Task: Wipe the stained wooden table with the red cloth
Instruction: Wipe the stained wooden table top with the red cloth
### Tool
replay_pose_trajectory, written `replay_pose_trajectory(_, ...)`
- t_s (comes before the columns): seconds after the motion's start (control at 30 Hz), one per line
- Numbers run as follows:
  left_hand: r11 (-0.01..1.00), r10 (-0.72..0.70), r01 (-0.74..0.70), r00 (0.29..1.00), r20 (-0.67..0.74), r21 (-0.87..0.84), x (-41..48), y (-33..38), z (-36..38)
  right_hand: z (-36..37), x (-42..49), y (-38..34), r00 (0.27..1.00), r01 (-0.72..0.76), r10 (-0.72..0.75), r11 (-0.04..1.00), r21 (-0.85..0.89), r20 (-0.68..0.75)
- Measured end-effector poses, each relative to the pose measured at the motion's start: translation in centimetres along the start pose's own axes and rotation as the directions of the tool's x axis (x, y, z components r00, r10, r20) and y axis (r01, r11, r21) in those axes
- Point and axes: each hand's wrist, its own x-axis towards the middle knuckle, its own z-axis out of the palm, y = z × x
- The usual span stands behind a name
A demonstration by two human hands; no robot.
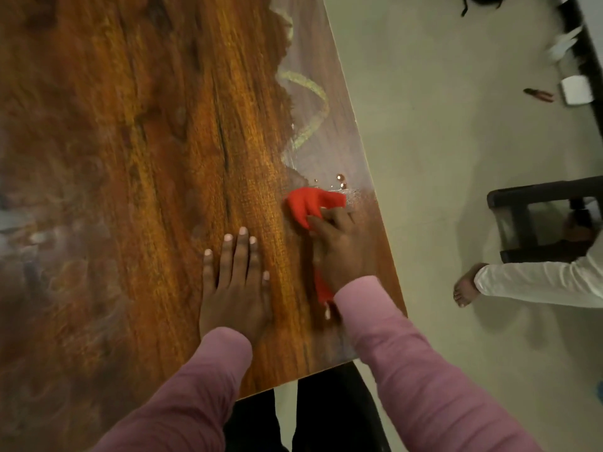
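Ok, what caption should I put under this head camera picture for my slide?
Right hand grips crumpled red cloth on stained brown wooden table; left hand rests flat.

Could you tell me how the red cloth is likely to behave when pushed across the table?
Probably floppy: the red cloth bunches in folds ahead of the right hand gripping it. Likely light and thin: a tail lies by the sleeve.

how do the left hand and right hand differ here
The left hand lies flat on the wooden table, fingers straight and spread, holding nothing; the right hand curls its fingers round the red cloth. The left hand rests on bare grain nearer the middle; the right hand sits near the table's edge, by the droplets. Both wear pink sleeves.
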Motion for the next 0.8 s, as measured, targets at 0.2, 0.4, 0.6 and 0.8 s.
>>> replay_pose_trajectory(0.2,1.0,0.02,-0.021,0.999,-0.041,-0.016,-0.3,0.0,0.3,-1.0,2.7,3.4,0.913,-0.389,0.382,0.921,-0.026,-0.143)
replay_pose_trajectory(0.4,1.0,0.002,-0.002,1.0,-0.024,-0.01,-0.1,0.2,0.1,0.8,0.7,-2.7,0.993,-0.118,0.12,0.989,0.093,-0.018)
replay_pose_trajectory(0.6,1.0,0.001,-0.001,1.0,0.022,-0.01,0.0,0.3,-0.9,0.2,1.0,-1.4,0.999,-0.016,0.013,0.997,0.076,0.045)
replay_pose_trajectory(0.8,1.0,-0.019,0.019,1.0,0.017,-0.013,3.9,0.4,-3.3,0.1,1.0,-1.8,0.993,-0.119,0.121,0.983,0.138,-0.006)
